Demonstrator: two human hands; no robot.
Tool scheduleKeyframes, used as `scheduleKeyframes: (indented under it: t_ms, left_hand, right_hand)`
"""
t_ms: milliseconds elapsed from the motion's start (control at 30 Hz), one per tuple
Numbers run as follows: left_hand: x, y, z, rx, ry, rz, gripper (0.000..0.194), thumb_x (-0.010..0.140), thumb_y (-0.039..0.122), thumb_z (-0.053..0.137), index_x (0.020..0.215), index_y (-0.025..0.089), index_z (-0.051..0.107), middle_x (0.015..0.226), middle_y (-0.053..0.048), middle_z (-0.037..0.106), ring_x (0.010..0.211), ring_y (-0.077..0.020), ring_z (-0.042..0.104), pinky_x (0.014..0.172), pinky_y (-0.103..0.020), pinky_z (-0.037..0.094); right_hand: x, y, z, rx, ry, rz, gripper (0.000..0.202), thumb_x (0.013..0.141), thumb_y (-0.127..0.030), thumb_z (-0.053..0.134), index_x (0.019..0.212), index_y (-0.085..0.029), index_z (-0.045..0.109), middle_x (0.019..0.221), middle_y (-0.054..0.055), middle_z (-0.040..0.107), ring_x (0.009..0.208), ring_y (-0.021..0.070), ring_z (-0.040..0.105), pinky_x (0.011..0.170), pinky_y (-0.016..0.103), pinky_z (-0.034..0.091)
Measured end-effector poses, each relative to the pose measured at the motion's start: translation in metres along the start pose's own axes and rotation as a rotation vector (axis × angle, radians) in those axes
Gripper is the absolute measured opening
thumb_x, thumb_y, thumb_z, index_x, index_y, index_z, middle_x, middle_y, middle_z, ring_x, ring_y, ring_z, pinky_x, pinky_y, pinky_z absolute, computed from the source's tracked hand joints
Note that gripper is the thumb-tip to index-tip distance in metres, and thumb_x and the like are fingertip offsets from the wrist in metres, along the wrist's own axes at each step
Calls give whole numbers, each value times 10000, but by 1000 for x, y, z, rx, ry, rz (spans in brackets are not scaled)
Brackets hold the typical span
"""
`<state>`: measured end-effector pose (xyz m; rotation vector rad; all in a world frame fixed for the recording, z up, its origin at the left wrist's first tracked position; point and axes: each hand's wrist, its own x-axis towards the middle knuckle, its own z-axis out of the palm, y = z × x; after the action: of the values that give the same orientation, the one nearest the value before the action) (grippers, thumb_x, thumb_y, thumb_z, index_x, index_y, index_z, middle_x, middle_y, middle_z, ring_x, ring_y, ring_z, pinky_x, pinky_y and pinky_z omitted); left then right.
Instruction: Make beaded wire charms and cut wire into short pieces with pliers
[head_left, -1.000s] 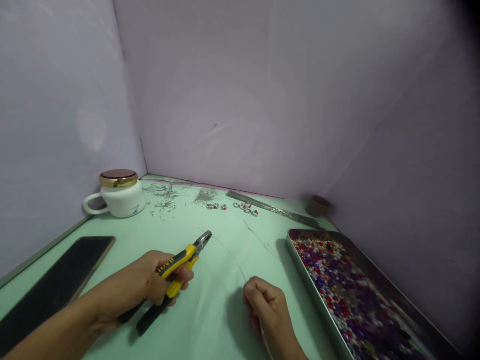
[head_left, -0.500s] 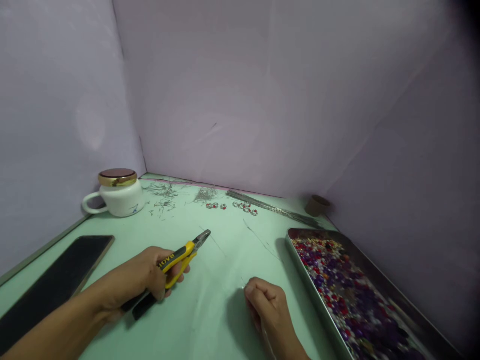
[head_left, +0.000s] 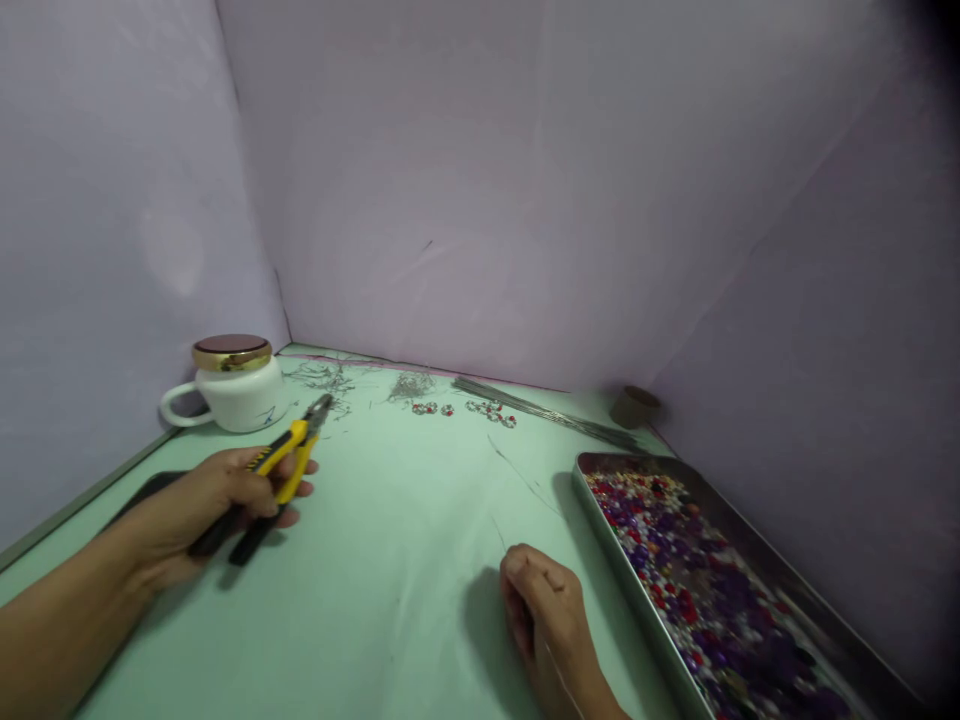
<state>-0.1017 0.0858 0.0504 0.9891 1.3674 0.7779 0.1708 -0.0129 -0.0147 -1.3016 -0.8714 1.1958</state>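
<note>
The left hand (head_left: pixel 247 485) grips one pair of yellow-and-black pliers (head_left: pixel 300 431), raised near one lidded mug (head_left: pixel 240 400); the right hand (head_left: pixel 551 605) closes on one fine wire (head_left: pixel 498 534). Beyond lie one bead tray (head_left: pixel 631 575), one wire bundle (head_left: pixel 540 411) and beaded rings (head_left: pixel 448 410) too small to count. Pale walls (head_left: pixel 480 200) enclose the green table (head_left: pixel 420 590). The left forearm slants in from lower left; the right fist sits thumb uppermost.

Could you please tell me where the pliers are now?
In the head view, the pliers are on the left, held in the left hand, their tip in front of the wire scraps, right of the white mug.
</note>
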Motion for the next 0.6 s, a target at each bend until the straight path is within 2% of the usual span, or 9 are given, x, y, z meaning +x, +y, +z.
scheduleKeyframes:
  t_ms: [100, 200, 333, 433, 600]
  left_hand:
    - [-17, -1, 23, -110, -201, -70, 298, 458, 20, 497, 700, 185, 553, 966, -56, 589, 963, -256, 550, 715, -309, 517]
    - [-31, -5, 49, -120, -329, -122, 288, 432, 10, 486, 659, 171, 558, 909, -57, 615, 938, -263, 571, 737, -337, 498]
    - [-37, -10, 66, -1, -341, -77, 260, 417, 22, 498, 631, 162, 544, 911, -69, 627, 931, -296, 578, 727, -369, 475]
    - [-38, -10, 70, 40, -348, -16, 254, 446, 41, 509, 663, 164, 557, 966, -70, 616, 967, -302, 560, 772, -384, 448]
    - [-38, -9, 69, 49, -331, -19, 264, 450, 34, 503, 668, 177, 543, 938, -69, 612, 928, -281, 566, 758, -378, 438]
  right_hand:
    - [0, 0, 0, 26, 40, 28, 344, 721, -438, 513, 506, -180, 439, 388, -85, 284, 333, 49, 194, 335, 193, 100]
    - [1, 0, 0, 19, 11, 33, 343, 719, -451, 516, 521, -179, 452, 376, -86, 298, 322, 48, 200, 329, 189, 114]
    - [1, 1, 1, -15, -23, 16, 333, 710, -427, 519, 504, -174, 454, 375, -79, 330, 315, 47, 220, 325, 186, 124]
    - [1, -1, 3, -38, -2, 21, 300, 708, -385, 504, 500, -173, 456, 374, -79, 329, 312, 48, 238, 328, 186, 131]
    - [1, -2, 3, -84, -53, 12, 273, 711, -340, 502, 506, -165, 465, 390, -78, 323, 337, 52, 253, 334, 183, 155]
